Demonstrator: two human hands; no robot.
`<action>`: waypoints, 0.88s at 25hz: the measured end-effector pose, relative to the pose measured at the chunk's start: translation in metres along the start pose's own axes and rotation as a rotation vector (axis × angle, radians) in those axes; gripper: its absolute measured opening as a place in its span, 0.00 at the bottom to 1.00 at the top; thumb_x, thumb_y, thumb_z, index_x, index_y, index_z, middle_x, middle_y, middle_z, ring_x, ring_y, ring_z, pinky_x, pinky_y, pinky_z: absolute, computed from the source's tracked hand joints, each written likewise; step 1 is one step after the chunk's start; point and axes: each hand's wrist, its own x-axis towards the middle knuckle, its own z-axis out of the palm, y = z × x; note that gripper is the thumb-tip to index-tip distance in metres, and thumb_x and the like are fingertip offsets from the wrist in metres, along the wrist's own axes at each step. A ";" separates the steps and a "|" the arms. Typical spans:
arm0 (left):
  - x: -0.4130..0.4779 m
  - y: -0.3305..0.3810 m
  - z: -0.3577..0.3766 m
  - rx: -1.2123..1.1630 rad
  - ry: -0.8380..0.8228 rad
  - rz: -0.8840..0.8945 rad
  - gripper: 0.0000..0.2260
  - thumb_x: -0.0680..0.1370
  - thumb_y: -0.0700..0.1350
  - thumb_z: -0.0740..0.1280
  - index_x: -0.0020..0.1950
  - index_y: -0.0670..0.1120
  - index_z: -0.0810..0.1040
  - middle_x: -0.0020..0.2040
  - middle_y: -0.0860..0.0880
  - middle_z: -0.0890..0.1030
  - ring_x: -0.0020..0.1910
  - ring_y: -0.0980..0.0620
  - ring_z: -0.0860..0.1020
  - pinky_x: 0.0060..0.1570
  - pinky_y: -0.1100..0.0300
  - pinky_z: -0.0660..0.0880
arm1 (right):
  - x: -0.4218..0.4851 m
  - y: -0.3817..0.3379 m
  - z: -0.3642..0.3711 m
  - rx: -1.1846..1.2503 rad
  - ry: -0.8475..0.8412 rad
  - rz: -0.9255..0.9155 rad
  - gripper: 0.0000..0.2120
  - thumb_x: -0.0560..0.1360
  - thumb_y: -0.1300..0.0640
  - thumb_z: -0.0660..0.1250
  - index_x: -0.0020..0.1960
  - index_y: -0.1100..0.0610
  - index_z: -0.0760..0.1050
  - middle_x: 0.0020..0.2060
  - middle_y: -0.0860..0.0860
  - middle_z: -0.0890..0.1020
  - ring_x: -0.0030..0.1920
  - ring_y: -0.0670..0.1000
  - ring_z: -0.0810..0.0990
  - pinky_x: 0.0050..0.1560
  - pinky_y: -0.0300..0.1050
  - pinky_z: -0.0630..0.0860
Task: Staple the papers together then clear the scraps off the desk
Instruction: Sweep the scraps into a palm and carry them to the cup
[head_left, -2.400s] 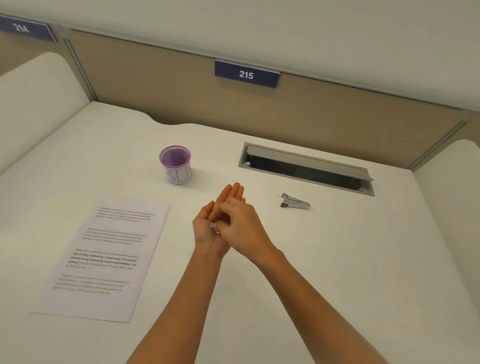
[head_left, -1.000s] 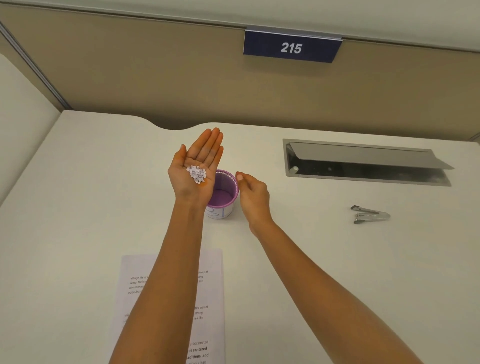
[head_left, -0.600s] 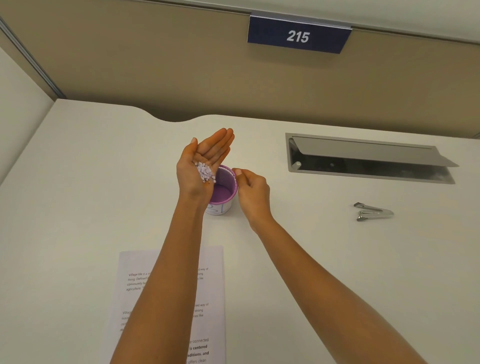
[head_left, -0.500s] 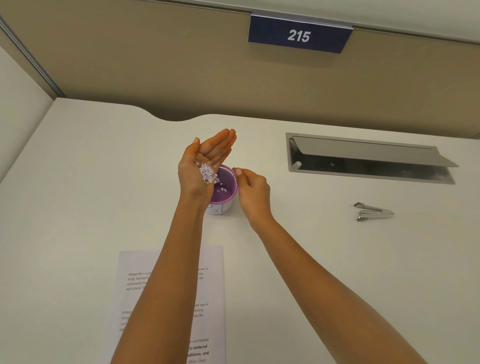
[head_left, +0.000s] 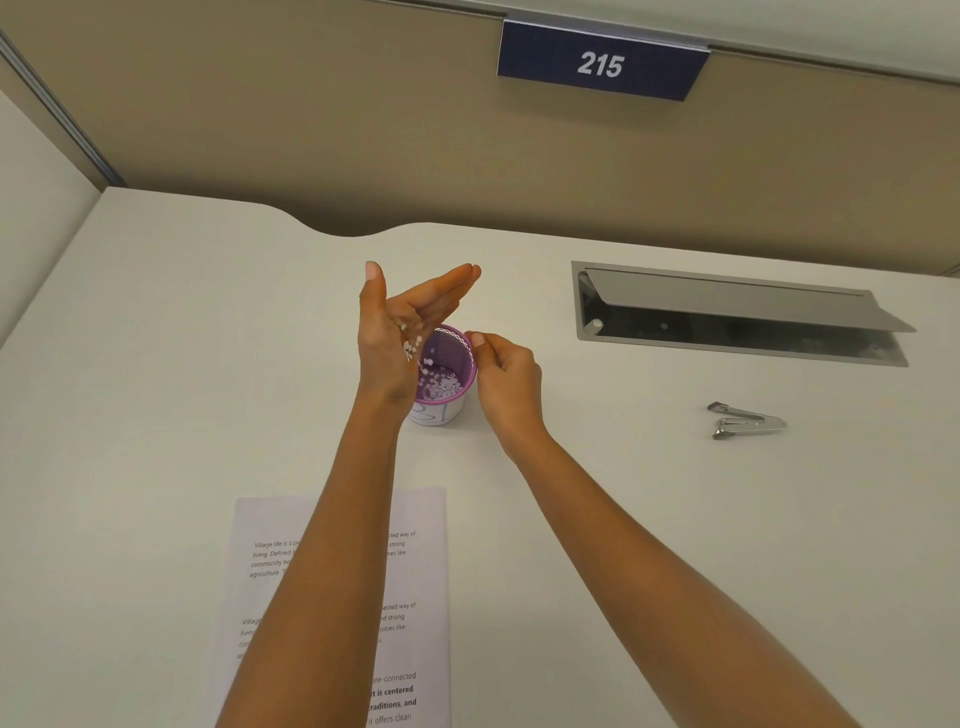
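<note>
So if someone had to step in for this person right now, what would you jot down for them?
Left hand: open, tilted over the purple mesh cup, paper scraps sliding off the palm.
Right hand: fingertips pinching the cup's rim, steadying it.
Done: many scraps already lie in the cup. Printed papers lie near the desk's front edge; whether they are stapled cannot be seen.
Stapler: lies to the right, untouched.
Left: shake off the last scraps.
</note>
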 end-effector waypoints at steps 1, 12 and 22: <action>-0.001 0.001 0.001 0.024 -0.003 0.003 0.38 0.81 0.59 0.36 0.68 0.36 0.74 0.67 0.42 0.78 0.66 0.48 0.77 0.72 0.49 0.66 | 0.000 0.000 0.000 -0.003 0.000 0.000 0.16 0.82 0.52 0.57 0.60 0.58 0.79 0.55 0.53 0.84 0.54 0.52 0.81 0.52 0.39 0.75; -0.006 0.008 0.003 0.119 -0.009 -0.010 0.55 0.58 0.83 0.49 0.71 0.47 0.73 0.71 0.51 0.75 0.71 0.52 0.72 0.74 0.50 0.62 | 0.004 -0.007 -0.007 -0.034 0.002 -0.031 0.14 0.80 0.55 0.63 0.63 0.58 0.78 0.60 0.53 0.82 0.60 0.53 0.79 0.60 0.42 0.73; -0.012 0.018 0.012 0.083 -0.016 -0.036 0.58 0.53 0.83 0.51 0.74 0.50 0.70 0.72 0.54 0.73 0.71 0.51 0.72 0.66 0.57 0.68 | -0.031 -0.014 0.001 -0.136 0.048 -0.730 0.16 0.75 0.64 0.67 0.63 0.58 0.78 0.56 0.56 0.79 0.58 0.53 0.76 0.60 0.29 0.69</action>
